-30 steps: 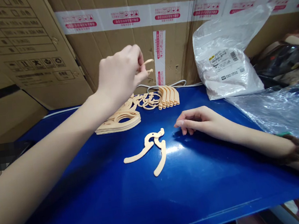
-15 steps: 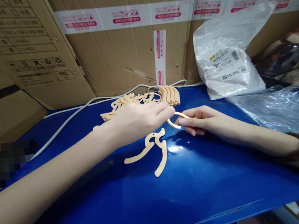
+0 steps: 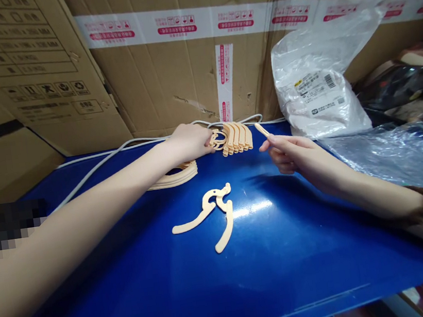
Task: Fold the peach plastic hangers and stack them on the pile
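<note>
Viewing from the head camera, the right hand (image 3: 292, 153) pinches one curved piece (image 3: 261, 129) between thumb and fingers, above the table (image 3: 288, 268), its free end pointing up. The left hand (image 3: 190, 139) is at the rings (image 3: 220, 140) at the back, fingers bent and close together; whether they grip one cannot be told, the fingertips being largely hidden. Beside the rings is a row of bars (image 3: 239, 136). A stack (image 3: 182, 175) is partly hidden by the left forearm. Nearer the front, an open pair (image 3: 207, 207) lies flat, its two halves meeting at the top and spread below.

As judged, all pieces are light, stiff plastic, smooth enough to slide on the glossy table. The curved piece could twist if pinched loosely; mid-curve is the soundest hold. The narrow ends appear weakest and should not be levered. Take the pair near its meeting point, lest one half swing or drop.
</note>
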The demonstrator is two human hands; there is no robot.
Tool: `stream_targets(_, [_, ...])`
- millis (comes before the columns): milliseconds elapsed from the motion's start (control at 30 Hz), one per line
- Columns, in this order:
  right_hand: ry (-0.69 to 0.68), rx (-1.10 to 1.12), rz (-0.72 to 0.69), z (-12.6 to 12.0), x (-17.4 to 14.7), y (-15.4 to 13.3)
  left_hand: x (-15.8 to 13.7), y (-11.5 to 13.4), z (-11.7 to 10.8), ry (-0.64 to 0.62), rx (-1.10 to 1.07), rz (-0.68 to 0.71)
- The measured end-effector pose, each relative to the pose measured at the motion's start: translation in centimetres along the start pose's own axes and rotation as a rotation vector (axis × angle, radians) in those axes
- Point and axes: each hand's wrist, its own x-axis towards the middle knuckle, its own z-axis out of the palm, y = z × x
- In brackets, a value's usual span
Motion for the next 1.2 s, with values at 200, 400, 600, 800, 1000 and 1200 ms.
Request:
stream_targets(200, [0.039,0.070,0.011,0.0,0.1,-0.2,0.4,1.3,-1.0,0.040,-0.138,-0.011])
stream_targets(400, [0.092,0.093,0.037,0.3,0.1,-0.3,2.0,3.3,-1.0,0.134,-0.230,-0.049])
stream_targets(600, [0.109,0.131,0.027,0.3,0.0,-0.2,2.4,4.3,-1.2,0.153,-0.238,-0.056])
stream_targets(800, [0.168,0.153,-0.017,0.1,0.2,-0.4,2.5,5.7,-0.7,0.227,-0.150,0.200])
stream_targets(1000, [0.208,0.164,-0.052,0.0,0.2,-0.6,3.3,7.0,0.6,0.241,-0.010,0.376])
stream_targets(1200, [0.247,0.189,-0.096,-0.4,0.1,-1.4,4.1,7.1,1.6,0.260,0.075,0.385])
